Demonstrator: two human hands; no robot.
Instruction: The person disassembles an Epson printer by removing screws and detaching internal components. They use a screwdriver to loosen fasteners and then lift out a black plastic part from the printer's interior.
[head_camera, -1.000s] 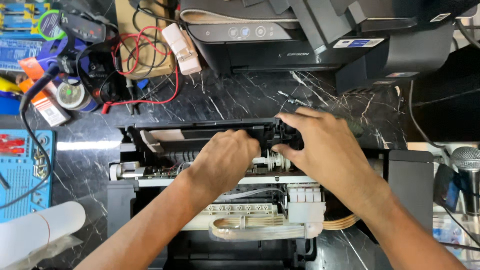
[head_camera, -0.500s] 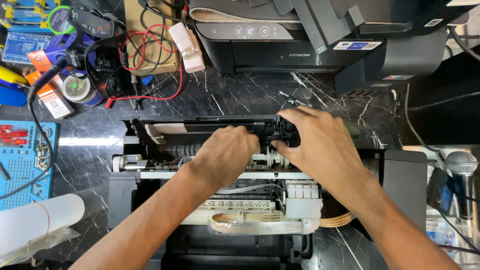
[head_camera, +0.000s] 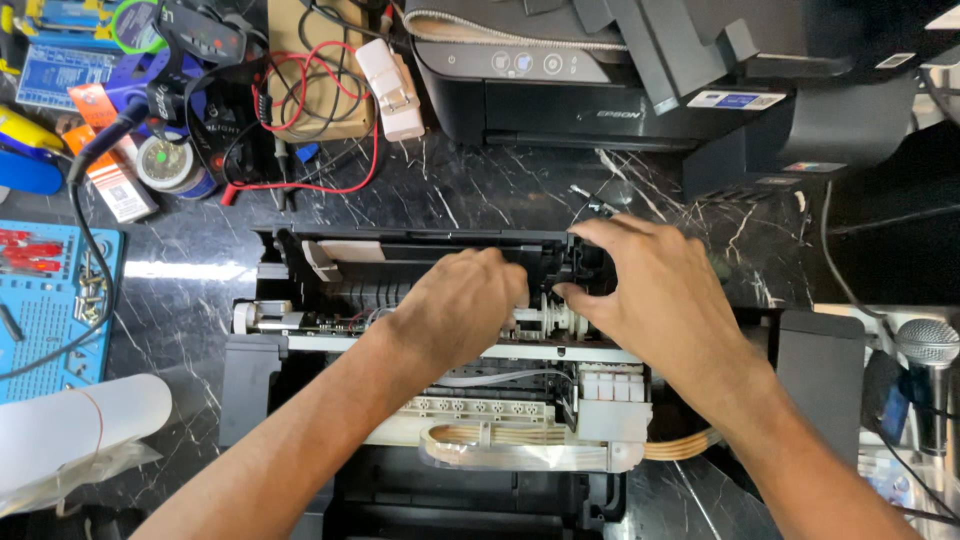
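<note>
A stripped-down inkjet printer (head_camera: 330, 300), its cover off and its works laid bare, sits mid-bench on a black marble-patterned worktop (head_camera: 470, 195), close in front of the person bent over it. The left hand (head_camera: 455, 310) rests curled over the black rear frame, fingers bent down behind the rail, so whether they pinch anything cannot be told. The right hand (head_camera: 655, 290) comes in from the other side, thumb and fingertips pinched on the white gear cluster (head_camera: 545, 318) at the roller shaft's end, seemingly steadied by the other hand's hold. Just below lie a grey ink cartridge block (head_camera: 612, 400) and a looped flat ribbon cable (head_camera: 520, 450). Behind stands a second black printer (head_camera: 560, 90), a small blue-and-white label on its lid. At far left are a blue parts mat (head_camera: 50, 300), an orange tag, a solder reel (head_camera: 165, 160), red and black test leads (head_camera: 330, 110), and a white paper roll (head_camera: 80, 425).
</note>
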